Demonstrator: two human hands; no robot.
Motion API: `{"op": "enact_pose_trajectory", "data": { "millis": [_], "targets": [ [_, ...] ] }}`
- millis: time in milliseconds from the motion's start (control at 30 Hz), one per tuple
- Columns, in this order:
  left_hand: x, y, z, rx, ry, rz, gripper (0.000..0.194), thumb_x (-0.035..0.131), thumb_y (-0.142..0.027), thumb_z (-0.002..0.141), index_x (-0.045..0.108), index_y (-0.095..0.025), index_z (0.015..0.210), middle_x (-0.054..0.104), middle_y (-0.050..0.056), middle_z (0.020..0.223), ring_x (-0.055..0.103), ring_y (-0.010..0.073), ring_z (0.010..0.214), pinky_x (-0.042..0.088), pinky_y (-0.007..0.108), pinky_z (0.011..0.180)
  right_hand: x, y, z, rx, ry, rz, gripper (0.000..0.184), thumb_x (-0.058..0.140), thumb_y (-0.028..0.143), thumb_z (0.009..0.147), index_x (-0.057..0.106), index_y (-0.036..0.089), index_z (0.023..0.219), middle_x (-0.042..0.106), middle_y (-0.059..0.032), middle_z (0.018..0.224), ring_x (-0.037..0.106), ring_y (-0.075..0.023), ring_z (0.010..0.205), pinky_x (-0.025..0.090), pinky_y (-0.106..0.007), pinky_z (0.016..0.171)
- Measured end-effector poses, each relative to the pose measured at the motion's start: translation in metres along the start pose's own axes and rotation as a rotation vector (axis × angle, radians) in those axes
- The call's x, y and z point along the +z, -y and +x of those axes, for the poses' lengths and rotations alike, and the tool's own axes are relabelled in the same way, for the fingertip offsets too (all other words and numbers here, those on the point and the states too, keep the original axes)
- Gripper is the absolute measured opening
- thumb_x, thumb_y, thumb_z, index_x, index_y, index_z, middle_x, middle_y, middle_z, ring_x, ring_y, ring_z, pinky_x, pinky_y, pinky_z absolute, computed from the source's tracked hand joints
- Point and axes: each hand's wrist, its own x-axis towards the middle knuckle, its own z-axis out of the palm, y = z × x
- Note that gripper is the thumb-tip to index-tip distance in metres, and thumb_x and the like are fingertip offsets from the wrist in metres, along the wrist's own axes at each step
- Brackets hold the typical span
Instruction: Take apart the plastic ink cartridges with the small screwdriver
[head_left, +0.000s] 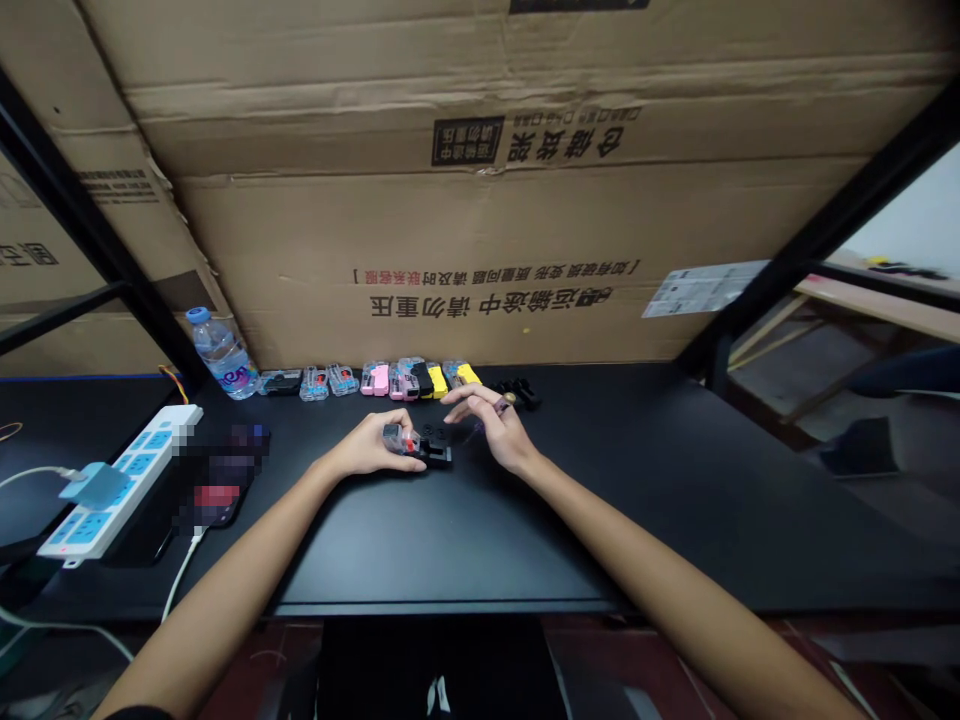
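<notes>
left hand (373,445) curled round clear gadget (397,439), right hand (496,424) fingers spread

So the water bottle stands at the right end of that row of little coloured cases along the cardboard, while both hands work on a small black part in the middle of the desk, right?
Not quite. The head view shows the water bottle at the left end of the row of little coloured cases, not the right. The rest holds: left hand and right hand are at a small black part mid-desk.
</notes>
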Motion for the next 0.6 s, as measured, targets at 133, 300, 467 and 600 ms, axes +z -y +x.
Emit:
{"op": "enact_pose_trajectory", "data": {
  "millis": [133,300,467,600],
  "targets": [
    [0.001,-0.001,0.0,-0.017,0.053,-0.016,0.054,0.097,-0.046,0.062,0.054,-0.019,0.083,0.076,0.006,0.103,0.069,0.0209,0.093,0.053,0.035,0.089,0.001,-0.003,0.0,0.071,0.006,-0.066,0.054,0.043,0.059,0.102,0.066,0.022,0.071,0.052,0.0008,0.054,0.05,-0.0155,0.049,0.041,-0.029,0.052],
    [0.004,0.001,0.0,-0.024,0.045,-0.069,0.056,0.098,-0.047,0.061,0.055,-0.019,0.084,0.076,0.007,0.104,0.07,0.0205,0.092,0.055,0.038,0.09,0.013,-0.003,0.0,0.117,0.095,-0.078,0.032,0.058,0.042,0.093,0.065,0.022,0.07,0.055,0.0024,0.056,0.05,-0.0142,0.052,0.04,-0.027,0.053],
    [0.004,0.0,0.001,-0.038,0.024,-0.114,0.052,0.096,-0.045,0.064,0.056,-0.019,0.084,0.077,0.008,0.107,0.071,0.021,0.095,0.055,0.038,0.092,0.021,-0.014,-0.001,0.161,0.095,-0.053,0.025,0.057,0.035,0.089,0.067,0.02,0.071,0.057,0.0025,0.057,0.053,-0.0128,0.052,0.04,-0.024,0.052],
    [0.002,-0.002,0.0,-0.017,0.024,-0.019,0.05,0.095,-0.044,0.067,0.066,-0.018,0.096,0.075,0.005,0.101,0.069,0.0193,0.089,0.054,0.035,0.087,0.02,-0.023,0.001,0.204,0.032,-0.02,0.025,0.056,0.034,0.089,0.066,0.02,0.071,0.057,0.0036,0.054,0.054,-0.0124,0.048,0.043,-0.023,0.05]
  ]
}}
